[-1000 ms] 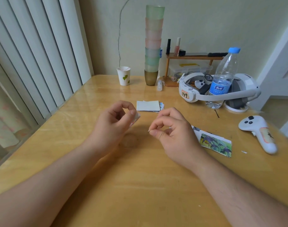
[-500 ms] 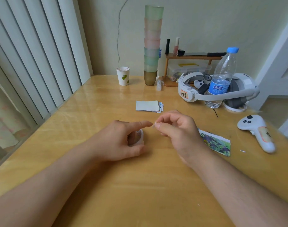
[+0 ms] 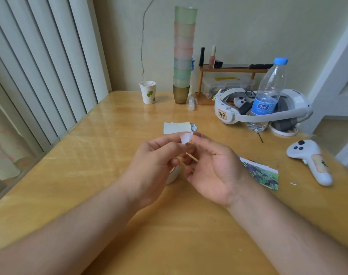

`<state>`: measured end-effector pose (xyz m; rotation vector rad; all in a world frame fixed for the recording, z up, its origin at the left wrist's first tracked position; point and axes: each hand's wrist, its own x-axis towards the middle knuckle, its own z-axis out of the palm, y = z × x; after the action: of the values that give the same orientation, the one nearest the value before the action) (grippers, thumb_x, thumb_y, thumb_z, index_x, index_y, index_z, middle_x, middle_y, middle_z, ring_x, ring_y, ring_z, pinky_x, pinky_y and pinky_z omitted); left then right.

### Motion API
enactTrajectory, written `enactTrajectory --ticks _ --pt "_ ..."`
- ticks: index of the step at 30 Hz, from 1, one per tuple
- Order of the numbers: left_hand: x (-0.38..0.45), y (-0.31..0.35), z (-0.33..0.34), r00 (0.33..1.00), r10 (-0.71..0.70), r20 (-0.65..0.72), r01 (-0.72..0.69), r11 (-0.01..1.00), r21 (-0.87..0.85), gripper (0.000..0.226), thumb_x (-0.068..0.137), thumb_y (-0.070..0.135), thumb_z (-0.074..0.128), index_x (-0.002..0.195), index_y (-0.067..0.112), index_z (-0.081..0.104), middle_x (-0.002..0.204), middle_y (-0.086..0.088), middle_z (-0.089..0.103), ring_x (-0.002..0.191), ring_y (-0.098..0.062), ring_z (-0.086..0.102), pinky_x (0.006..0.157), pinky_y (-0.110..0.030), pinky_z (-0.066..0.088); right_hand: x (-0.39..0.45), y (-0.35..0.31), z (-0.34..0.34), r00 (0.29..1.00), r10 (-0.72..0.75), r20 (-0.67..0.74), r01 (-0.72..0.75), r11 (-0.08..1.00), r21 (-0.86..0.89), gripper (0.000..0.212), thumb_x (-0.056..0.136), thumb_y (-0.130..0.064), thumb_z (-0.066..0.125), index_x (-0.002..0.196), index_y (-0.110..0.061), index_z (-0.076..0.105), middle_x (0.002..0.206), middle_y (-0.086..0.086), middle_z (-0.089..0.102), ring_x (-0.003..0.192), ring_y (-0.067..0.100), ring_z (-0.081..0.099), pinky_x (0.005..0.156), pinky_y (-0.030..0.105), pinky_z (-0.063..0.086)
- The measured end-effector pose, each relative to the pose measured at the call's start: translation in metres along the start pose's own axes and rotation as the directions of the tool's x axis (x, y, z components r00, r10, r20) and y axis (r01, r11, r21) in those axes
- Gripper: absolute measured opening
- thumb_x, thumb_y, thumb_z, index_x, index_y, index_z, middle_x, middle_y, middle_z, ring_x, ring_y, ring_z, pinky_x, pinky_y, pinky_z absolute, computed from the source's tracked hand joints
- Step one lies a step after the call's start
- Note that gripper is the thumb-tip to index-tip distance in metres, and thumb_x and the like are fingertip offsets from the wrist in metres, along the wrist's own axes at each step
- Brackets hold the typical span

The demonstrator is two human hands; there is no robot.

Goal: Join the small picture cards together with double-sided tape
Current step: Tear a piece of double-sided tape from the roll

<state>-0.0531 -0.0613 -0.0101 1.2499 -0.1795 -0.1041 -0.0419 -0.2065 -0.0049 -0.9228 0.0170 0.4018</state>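
Observation:
My left hand [image 3: 157, 161] and my right hand [image 3: 210, 165] meet above the middle of the table, and their fingertips pinch a small white piece of tape [image 3: 186, 138] between them. The white tape roll [image 3: 172, 174] lies on the table under my left hand, mostly hidden. A small stack of picture cards [image 3: 178, 127], pale side up, lies just beyond my fingers. Joined picture cards [image 3: 262, 173] with purple flowers on green lie to the right of my right hand.
At the back stand a paper cup [image 3: 148, 92], a tall stack of coloured cups [image 3: 183, 54], a small wooden shelf [image 3: 228, 69], a VR headset [image 3: 264, 108] and a water bottle [image 3: 268, 96]. A white controller [image 3: 312, 161] lies at the right. Blinds [image 3: 40, 62] line the left edge.
My hands have risen from the table and come together. A white piece of tape now shows between the fingertips, and the roll lies on the table below my left hand.

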Motion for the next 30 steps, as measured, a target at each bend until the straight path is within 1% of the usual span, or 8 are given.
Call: enactTrajectory --ticks 3,6,12,15,19,23,26,30 --pt "-0.001 -0.001 0.005 0.996 -0.089 -0.007 0.087 0.986 -0.142 0.025 0.097 0.005 0.063 0.115 0.006 0.079 0.079 0.0 0.066 0.069 -0.01 0.052 0.074 -0.026 0.043 0.001 0.001 0.003 1.0 0.0 0.0 0.0 1.0 0.023 0.013 0.081 -0.022 0.071 0.092 -0.029 0.073 0.088 -0.002 0.059 0.075 0.015 0.055 0.066 0.026 0.042" --pt "0.0 -0.001 0.006 0.992 -0.112 -0.049 0.1 0.974 -0.205 0.023 0.097 0.008 0.064 0.113 0.008 0.08 0.079 0.001 0.066 0.065 -0.006 0.058 0.066 -0.019 0.049 0.002 0.004 0.004 1.0 -0.009 -0.02 0.009 1.0 0.02 0.014 0.077 -0.025 0.074 0.091 -0.03 0.074 0.088 -0.003 0.057 0.077 0.014 0.053 0.069 0.026 0.039" --pt "0.001 0.0 0.006 0.983 -0.136 -0.125 0.109 0.973 -0.202 0.015 0.095 0.016 0.07 0.101 0.015 0.083 0.074 0.004 0.066 0.066 -0.004 0.055 0.067 -0.018 0.045 0.001 0.005 0.004 1.0 -0.016 -0.011 0.017 0.999 0.027 0.022 0.074 -0.027 0.077 0.095 -0.03 0.075 0.088 -0.004 0.054 0.077 0.014 0.053 0.067 0.024 0.045" --pt "0.002 0.0 0.005 0.979 -0.128 -0.158 0.096 0.976 -0.196 0.011 0.085 0.025 0.078 0.091 0.017 0.084 0.074 0.003 0.059 0.068 -0.007 0.05 0.072 -0.022 0.042 0.001 0.006 0.004 0.999 -0.033 -0.031 0.033 0.999 -0.002 0.021 0.074 -0.028 0.078 0.095 -0.029 0.077 0.087 -0.004 0.054 0.082 0.015 0.05 0.07 0.025 0.041" --pt "0.003 0.0 0.003 0.969 -0.1 -0.226 0.062 0.983 -0.17 0.013 0.09 0.022 0.076 0.081 0.019 0.085 0.075 0.005 0.058 0.069 -0.008 0.05 0.071 -0.024 0.041 0.001 0.009 0.003 0.983 -0.162 -0.088 0.146 0.975 -0.166 0.021 0.09 -0.017 0.066 0.096 -0.028 0.083 0.088 -0.003 0.056 0.082 0.017 0.047 0.069 0.028 0.035" --pt "0.004 -0.002 0.0 0.954 -0.067 -0.292 0.029 0.991 -0.132 0.014 0.093 0.022 0.076 0.083 0.018 0.085 0.077 0.006 0.06 0.072 -0.009 0.051 0.071 -0.025 0.042 -0.001 0.008 0.005 0.858 -0.505 -0.093 0.346 0.702 -0.622 0.035 0.093 -0.008 0.066 0.092 -0.039 0.083 0.105 -0.005 0.063 0.08 0.006 0.056 0.073 0.016 0.046" --pt "0.003 -0.005 0.002 0.947 -0.053 -0.318 0.019 0.994 -0.108 0.011 0.092 0.023 0.077 0.089 0.017 0.085 0.077 0.008 0.063 0.076 -0.01 0.05 0.074 -0.026 0.042 0.0 0.011 0.007 0.834 -0.535 -0.139 0.333 0.687 -0.646 0.033 0.092 -0.012 0.066 0.093 -0.043 0.08 0.103 -0.011 0.065 0.07 0.004 0.056 0.07 0.021 0.047" --pt "0.003 -0.005 0.002 0.945 -0.044 -0.324 0.006 0.993 -0.12 0.012 0.093 0.022 0.076 0.086 0.017 0.084 0.077 0.006 0.06 0.07 -0.008 0.05 0.071 -0.025 0.042 0.001 0.003 0.004 0.851 -0.488 -0.195 0.302 0.759 -0.577 0.029 0.093 -0.016 0.065 0.115 -0.033 0.075 0.081 -0.002 0.055 0.068 0.012 0.048 0.064 0.027 0.041"
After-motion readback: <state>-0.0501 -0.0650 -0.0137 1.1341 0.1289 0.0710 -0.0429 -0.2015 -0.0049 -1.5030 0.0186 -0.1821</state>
